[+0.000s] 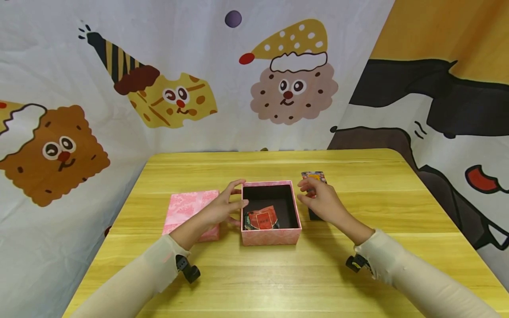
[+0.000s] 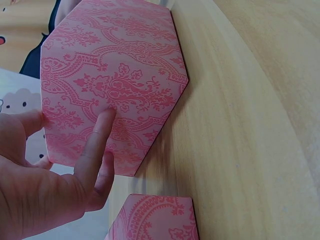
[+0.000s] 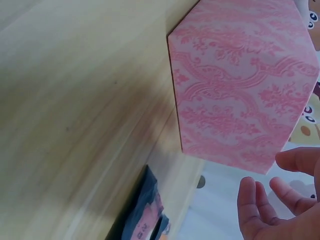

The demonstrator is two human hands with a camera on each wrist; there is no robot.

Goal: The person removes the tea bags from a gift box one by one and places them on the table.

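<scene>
Touching the left hand (image 1: 219,207) is a pink box (image 1: 271,238).

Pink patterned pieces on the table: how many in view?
2: the open box at the centre, and what looks like its lid to the left, partly covered by the left forearm.

A cartoon-printed cloth (image 1: 230,57) hangs behind a wood-grain table (image 1: 270,282).

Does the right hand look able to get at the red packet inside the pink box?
Probably yes: the right hand holds nothing and is close beside the pink box, whose top is open; nothing visible lies over the red packet.
</scene>
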